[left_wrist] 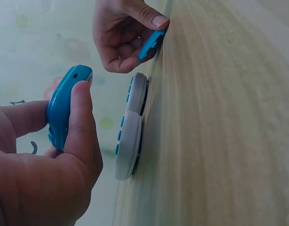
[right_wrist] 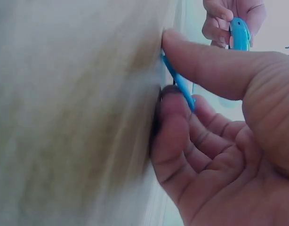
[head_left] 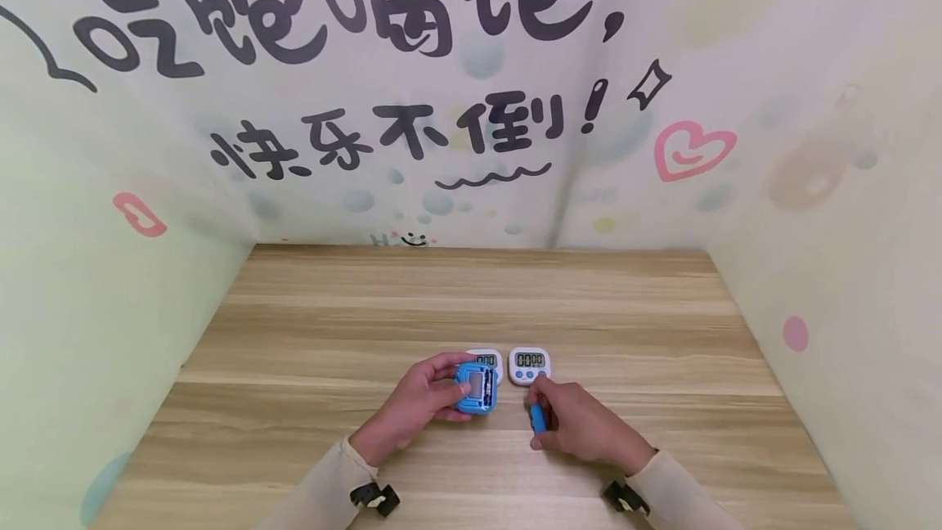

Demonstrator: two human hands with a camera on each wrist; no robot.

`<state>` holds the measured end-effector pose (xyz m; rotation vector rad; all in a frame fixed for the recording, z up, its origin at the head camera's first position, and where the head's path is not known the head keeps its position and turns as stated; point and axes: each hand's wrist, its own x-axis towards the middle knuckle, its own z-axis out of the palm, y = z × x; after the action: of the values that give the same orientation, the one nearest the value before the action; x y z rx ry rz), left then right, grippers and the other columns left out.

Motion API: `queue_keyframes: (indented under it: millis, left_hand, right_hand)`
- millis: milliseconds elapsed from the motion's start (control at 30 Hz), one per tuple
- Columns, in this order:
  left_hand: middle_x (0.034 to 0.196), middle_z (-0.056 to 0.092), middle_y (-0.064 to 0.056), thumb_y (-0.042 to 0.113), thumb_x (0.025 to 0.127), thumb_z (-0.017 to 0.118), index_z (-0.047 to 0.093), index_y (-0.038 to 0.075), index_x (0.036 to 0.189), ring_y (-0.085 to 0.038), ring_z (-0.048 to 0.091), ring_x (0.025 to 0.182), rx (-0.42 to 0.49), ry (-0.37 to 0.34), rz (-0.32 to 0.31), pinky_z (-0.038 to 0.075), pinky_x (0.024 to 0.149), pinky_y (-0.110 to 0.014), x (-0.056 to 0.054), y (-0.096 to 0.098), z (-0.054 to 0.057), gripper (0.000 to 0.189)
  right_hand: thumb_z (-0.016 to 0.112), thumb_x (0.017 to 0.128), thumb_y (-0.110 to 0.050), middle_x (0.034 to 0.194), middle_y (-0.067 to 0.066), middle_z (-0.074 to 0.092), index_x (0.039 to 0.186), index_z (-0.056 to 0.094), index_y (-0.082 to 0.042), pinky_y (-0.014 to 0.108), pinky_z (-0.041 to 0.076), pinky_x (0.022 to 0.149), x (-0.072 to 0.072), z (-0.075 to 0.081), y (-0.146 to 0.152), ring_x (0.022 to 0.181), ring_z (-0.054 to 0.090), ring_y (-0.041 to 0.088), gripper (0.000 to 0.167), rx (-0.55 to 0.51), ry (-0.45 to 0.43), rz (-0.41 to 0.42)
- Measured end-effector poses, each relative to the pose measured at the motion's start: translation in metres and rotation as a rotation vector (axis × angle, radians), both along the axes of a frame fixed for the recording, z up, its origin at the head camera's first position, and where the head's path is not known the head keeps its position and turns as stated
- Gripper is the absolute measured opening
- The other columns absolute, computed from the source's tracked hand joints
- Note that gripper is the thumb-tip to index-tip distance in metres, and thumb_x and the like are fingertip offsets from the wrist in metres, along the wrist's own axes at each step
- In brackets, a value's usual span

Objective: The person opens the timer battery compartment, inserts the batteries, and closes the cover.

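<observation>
My left hand (head_left: pixel 412 401) grips a blue digital timer (head_left: pixel 480 389) between thumb and fingers, raised off the table. Its back faces up with the battery compartment uncovered; whether a battery sits inside is too small to tell. In the left wrist view the timer (left_wrist: pixel 62 110) appears edge-on. Low by the tabletop, my right hand (head_left: pixel 581 424) pinches a thin blue battery cover (head_left: pixel 539 419), which the right wrist view shows as a tilted blue strip (right_wrist: pixel 183 89). Just beyond the hands lie two white timers with blue buttons, the right one (head_left: pixel 529 359) in full view, the left one (head_left: pixel 491 356) partly hidden.
The wood-grain table (head_left: pixel 353 301) carries the white timers side by side. A printed back wall (head_left: pixel 456 203) rises at its far edge, and pale side walls (head_left: pixel 832 268) border it left and right. Dark wrist straps (head_left: pixel 375 499) circle both sleeves.
</observation>
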<state>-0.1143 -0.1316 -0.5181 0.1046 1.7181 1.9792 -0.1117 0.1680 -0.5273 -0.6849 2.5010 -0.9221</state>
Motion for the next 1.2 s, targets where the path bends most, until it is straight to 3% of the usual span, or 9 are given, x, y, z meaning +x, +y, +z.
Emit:
queue_keyframes:
  millis: [200,400,567,867,1200]
  left_hand:
    - [0.133,0.060,-0.020,0.005,0.102,0.068,0.053,0.004,0.152,-0.024,0.074,0.104,0.005,-0.001,-0.004,0.069,0.087,-0.043,0.002,-0.001,0.000,0.052]
    - [0.132,0.060,-0.020,0.004,0.101,0.068,0.051,0.004,0.153,-0.025,0.074,0.104,0.024,0.000,-0.019,0.069,0.087,-0.042,0.002,-0.001,-0.001,0.054]
    - [0.132,0.060,-0.020,0.003,0.102,0.067,0.051,0.003,0.152,-0.026,0.075,0.104,0.034,0.003,-0.019,0.069,0.087,-0.043,0.003,-0.002,-0.002,0.053]
    - [0.134,0.059,-0.022,0.001,0.100,0.068,0.049,0.000,0.150,-0.027,0.075,0.106,0.058,0.002,-0.028,0.068,0.089,-0.047,0.003,0.004,-0.002,0.053]
    - [0.133,0.058,-0.021,0.004,0.101,0.069,0.048,0.001,0.151,-0.027,0.074,0.106,0.065,0.014,-0.033,0.068,0.089,-0.048,0.004,0.010,0.001,0.055]
  right_hand:
    - [0.086,0.089,-0.013,0.082,-0.013,0.063,0.115,0.062,-0.020,0.020,0.052,0.066,0.003,0.001,0.003,0.074,0.057,0.004,0.036,-0.084,0.042,0.022]
    - [0.082,0.093,-0.011,0.086,-0.010,0.069,0.116,0.065,-0.017,0.021,0.055,0.066,0.000,0.005,0.004,0.074,0.060,0.005,0.030,-0.209,0.021,0.013]
    - [0.081,0.094,-0.014,0.089,-0.007,0.072,0.124,0.064,-0.012,0.021,0.058,0.067,-0.007,0.009,0.000,0.074,0.064,0.007,0.035,-0.312,-0.041,-0.049]
    - [0.078,0.096,-0.011,0.097,0.014,0.069,0.132,0.061,0.002,0.030,0.068,0.067,-0.013,0.015,-0.019,0.075,0.071,0.015,0.041,-0.533,-0.132,-0.107]
    - [0.074,0.100,-0.012,0.096,0.012,0.062,0.126,0.066,-0.005,0.031,0.068,0.065,-0.012,0.016,-0.035,0.072,0.072,0.016,0.028,-0.604,-0.239,-0.190]
